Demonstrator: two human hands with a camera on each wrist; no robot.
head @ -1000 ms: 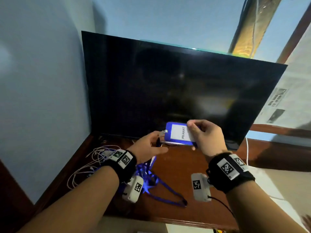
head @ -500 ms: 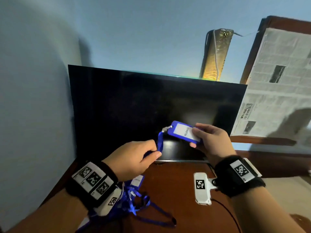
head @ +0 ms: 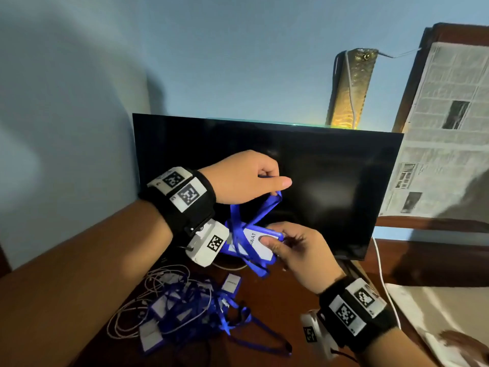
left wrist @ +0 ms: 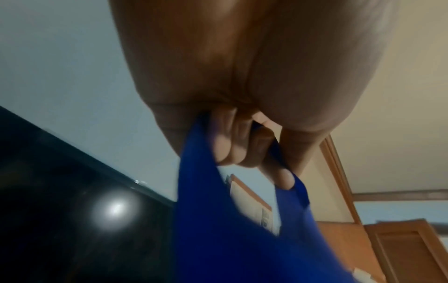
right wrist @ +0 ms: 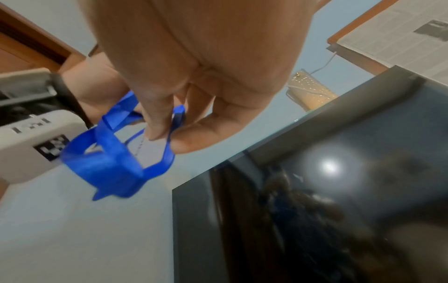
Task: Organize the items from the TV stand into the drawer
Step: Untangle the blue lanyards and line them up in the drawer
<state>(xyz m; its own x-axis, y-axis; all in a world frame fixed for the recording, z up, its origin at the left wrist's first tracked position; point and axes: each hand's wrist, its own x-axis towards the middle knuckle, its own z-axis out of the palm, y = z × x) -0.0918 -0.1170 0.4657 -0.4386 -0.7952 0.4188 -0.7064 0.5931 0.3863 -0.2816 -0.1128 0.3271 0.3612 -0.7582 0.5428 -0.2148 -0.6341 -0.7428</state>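
1. A person's left hand (head: 246,178) lifts a loop of blue lanyard strap (head: 262,210) in front of the dark television (head: 330,181), fingers curled round the ribbon, while the right hand (head: 299,250) pinches the blue-framed ID badge (head: 258,243) between thumb and forefinger — the strap appears to be in the middle of being wound round the card

2. The step in hand looks like bundling one lanyard before storage; the next move likely calls for keeping the ribbon taut and laying further turns across the badge without letting the card slip from the pinch, then carrying the bundle to the drawer, which no view shows

3. Much of the job seems to remain — a tangle of more blue lanyards and badges (head: 190,305) lies on the dark wooden TV stand (head: 291,300) below the hands, mixed with a coil of white cable (head: 137,308) at its left

4. Behind the set rises a pale blue wall (head: 211,62); a golden fish-shaped ornament (head: 349,86) hangs above the screen, with newspaper sheets (head: 444,128) covering a framed panel to the right
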